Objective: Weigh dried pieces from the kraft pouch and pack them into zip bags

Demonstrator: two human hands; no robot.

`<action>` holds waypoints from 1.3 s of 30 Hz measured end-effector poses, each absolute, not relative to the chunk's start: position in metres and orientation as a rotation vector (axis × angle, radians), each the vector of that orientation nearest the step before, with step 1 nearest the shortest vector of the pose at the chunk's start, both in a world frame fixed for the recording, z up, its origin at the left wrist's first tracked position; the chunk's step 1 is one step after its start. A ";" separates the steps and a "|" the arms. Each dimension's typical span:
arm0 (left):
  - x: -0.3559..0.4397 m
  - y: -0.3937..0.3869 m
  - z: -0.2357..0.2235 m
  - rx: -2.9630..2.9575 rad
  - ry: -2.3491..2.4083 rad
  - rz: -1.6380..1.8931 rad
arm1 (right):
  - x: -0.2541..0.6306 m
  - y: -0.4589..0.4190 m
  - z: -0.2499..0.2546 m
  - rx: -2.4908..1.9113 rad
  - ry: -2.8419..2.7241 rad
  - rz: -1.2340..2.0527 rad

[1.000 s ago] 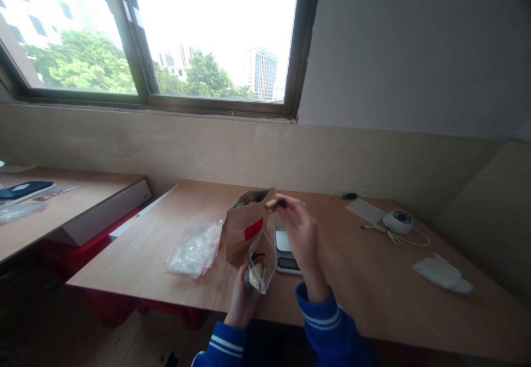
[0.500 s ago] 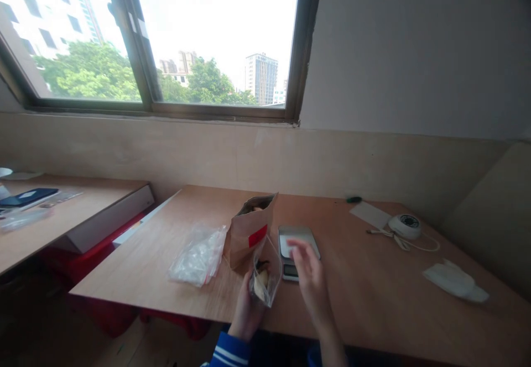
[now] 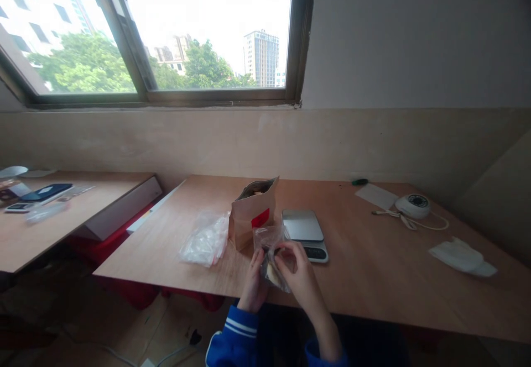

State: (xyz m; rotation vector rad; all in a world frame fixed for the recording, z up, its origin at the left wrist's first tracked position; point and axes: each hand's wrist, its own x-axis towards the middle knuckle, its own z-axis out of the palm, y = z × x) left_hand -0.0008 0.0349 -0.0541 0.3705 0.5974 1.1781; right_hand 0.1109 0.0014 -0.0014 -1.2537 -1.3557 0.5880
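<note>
A small clear zip bag with pale and dark pieces inside is held between my two hands at the table's front edge. My left hand is wrapped round its left side. On the bag's right side, the fingers of my right hand are pinched. Just behind stands an upright brown paper bag with a red label, its top open and some contents showing. Right of it lies a digital kitchen scale with a bare metal plate. A stack of clear plastic bags lies on the left.
At the right are a white dome camera with its cable, a white sheet, a green-handled tool and a crumpled white cloth or tissue. A second table on the left bears a phone.
My right hand has come from over the scale to the zip bag and now pinches its side. The view has shifted slightly, and the scale is fully uncovered.
</note>
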 end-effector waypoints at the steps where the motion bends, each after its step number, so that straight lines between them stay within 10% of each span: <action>1: -0.001 0.035 -0.054 0.356 0.602 1.183 | 0.111 0.001 -0.002 -1.266 -1.376 0.593; 14: 0.001 0.034 -0.045 0.321 0.454 1.065 | 0.126 -0.004 0.000 -1.296 -1.210 0.686; 26: 0.001 0.037 -0.050 0.282 0.437 1.098 | 0.111 0.090 0.130 -1.085 -1.649 -0.030; 39: 0.002 0.037 -0.053 0.254 0.390 1.092 | 0.123 0.043 0.098 -1.099 -1.552 0.365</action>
